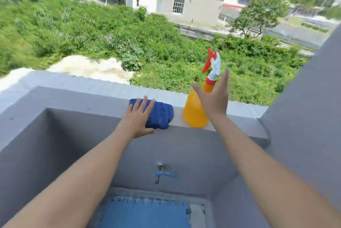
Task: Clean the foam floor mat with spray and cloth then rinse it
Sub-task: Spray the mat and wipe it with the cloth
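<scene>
An orange-filled bottle (194,111) stands on the ledge (103,87), beside the cloth (162,115). Far below the ledge, the mat (144,213) lies flat. The left hand (138,119) is laid spread on the cloth; the right hand (214,96) is held wide open against the bottle, nothing gripped.

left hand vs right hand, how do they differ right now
The left hand lies palm-down on the folded blue cloth, touching it; the right hand is raised and spread open in front of the orange spray bottle, not gripping it. The left sits lower, at the ledge. Both are bare and open.
</scene>
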A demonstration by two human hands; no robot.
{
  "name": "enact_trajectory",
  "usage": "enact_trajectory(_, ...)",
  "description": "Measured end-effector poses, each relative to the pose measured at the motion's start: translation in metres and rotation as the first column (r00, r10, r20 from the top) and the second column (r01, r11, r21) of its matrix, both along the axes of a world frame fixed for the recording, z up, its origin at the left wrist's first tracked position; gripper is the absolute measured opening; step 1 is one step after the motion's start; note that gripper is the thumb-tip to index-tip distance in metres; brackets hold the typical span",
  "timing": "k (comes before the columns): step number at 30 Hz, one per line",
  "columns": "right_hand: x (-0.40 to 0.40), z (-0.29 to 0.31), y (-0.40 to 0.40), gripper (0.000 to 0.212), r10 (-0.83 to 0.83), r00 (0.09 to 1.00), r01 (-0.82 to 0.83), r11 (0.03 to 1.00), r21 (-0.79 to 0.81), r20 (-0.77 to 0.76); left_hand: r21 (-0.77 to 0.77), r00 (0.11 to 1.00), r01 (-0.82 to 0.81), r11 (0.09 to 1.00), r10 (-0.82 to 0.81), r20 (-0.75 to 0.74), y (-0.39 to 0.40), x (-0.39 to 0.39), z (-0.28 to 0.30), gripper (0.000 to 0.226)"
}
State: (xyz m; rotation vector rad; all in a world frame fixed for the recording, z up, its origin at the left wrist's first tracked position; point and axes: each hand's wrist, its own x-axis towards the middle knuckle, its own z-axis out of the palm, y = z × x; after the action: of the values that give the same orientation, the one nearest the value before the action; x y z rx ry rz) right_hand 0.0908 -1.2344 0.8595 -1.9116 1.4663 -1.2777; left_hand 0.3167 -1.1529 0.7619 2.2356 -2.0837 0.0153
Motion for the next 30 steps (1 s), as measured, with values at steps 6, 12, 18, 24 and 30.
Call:
enact_trajectory(6,0.029,-0.004,-0.057,0.058,0.012,0.994,-0.024,0.994,0.105,0.113,0.023,0.990,-0.030,0.999,0.027,0.138,-0.039,0.030,-0.033,0.110)
enact_trajectory(12,0.047,0.006,-0.055,0.061,0.031,0.991,-0.048,0.990,0.131,0.133,0.120,0.998,0.033,0.992,-0.027,-0.053,-0.025,0.045,-0.004,0.067)
enact_trajectory(18,0.036,0.037,-0.003,0.068,0.037,0.983,-0.079,0.969,0.234,0.178,-0.009,0.904,-0.140,0.990,0.123,-0.410,0.049,0.030,0.014,0.068)
enact_trajectory(24,0.033,-0.004,0.093,0.057,0.120,0.955,-0.133,0.991,0.032,0.270,-0.047,0.732,-0.261,0.964,0.166,-0.661,0.115,0.035,-0.005,0.060)
enact_trajectory(30,0.043,-0.154,0.186,0.053,0.099,0.935,-0.200,0.940,0.277,0.339,0.017,0.653,-0.354,0.935,0.260,-0.712,0.188,0.043,-0.129,0.063)
